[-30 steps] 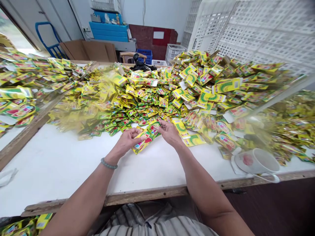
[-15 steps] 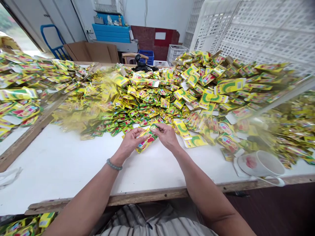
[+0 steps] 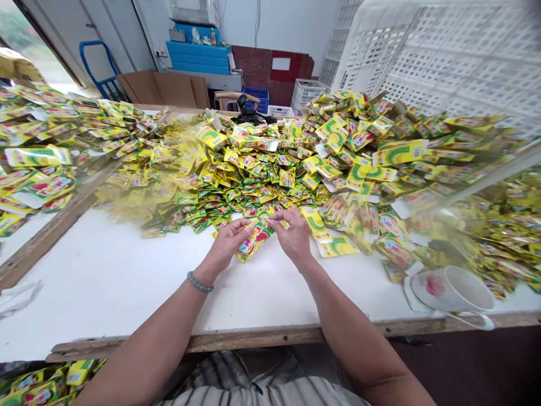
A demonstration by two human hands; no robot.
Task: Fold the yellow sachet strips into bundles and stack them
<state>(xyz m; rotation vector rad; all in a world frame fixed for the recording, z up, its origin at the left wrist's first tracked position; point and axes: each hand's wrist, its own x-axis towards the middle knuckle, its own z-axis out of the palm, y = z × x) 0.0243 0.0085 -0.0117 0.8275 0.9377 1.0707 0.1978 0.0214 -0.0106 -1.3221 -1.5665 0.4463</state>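
Note:
My left hand point(image 3: 230, 239) is closed on the left side of a small flat printed carton point(image 3: 253, 241), yellow and green with red fruit and bright lettering. The carton is held tilted just above the white table. At its upper right end, the thumb and fingers of my right hand point(image 3: 291, 234) are pinched together on the edge. Whether a sachet is between them is hidden. Right behind the hands lies a heap of small green and yellow sachets point(image 3: 253, 194). Flat yellow cartons point(image 3: 315, 224) lie just right of my right hand.
More filled cartons point(image 3: 399, 152) are piled at the back right and beyond a wooden strip point(image 3: 54, 231) on the left. A white cup point(image 3: 452, 287) stands near the front edge at right. A large white perforated crate point(image 3: 456, 62) rises behind the right-hand pile.
My right fingers held a small green sachet at the carton's end; now they pinch the end and the sachet no longer shows. The carton's front is turned more into view.

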